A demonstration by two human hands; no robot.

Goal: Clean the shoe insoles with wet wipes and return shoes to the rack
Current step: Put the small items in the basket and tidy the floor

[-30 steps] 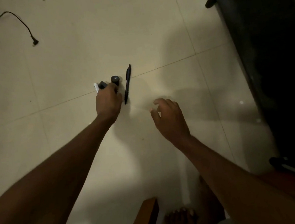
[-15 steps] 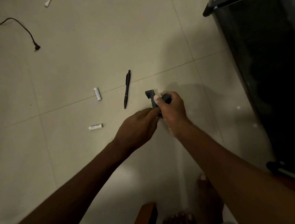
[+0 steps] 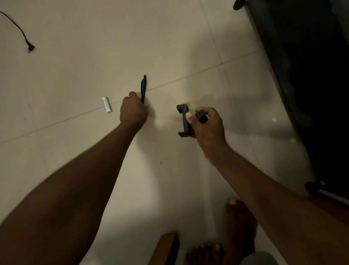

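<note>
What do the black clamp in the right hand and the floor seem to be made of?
The clamp looks like matte black plastic: dull, moulded, angular ends, though the dim light leaves this open. The floor looks like glazed cream tile: thin straight joint lines and soft glossy reflections.

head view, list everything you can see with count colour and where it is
pen: 1, black, on the floor tiles at centre, left hand's fingers on its near end
battery: 1, white, on the floor left of the pen
clamp-style holder: 1, black, held in the right hand
cable: 1, black, far left floor, plug end lying free
rack: 1, dark with a metal frame, right edge
wooden piece: 1, brown, bottom centre
floor: pale beige tiles
left hand: 1, closing on the pen
right hand: 1, gripping the holder
bare feet: 2, bottom centre-right
</note>
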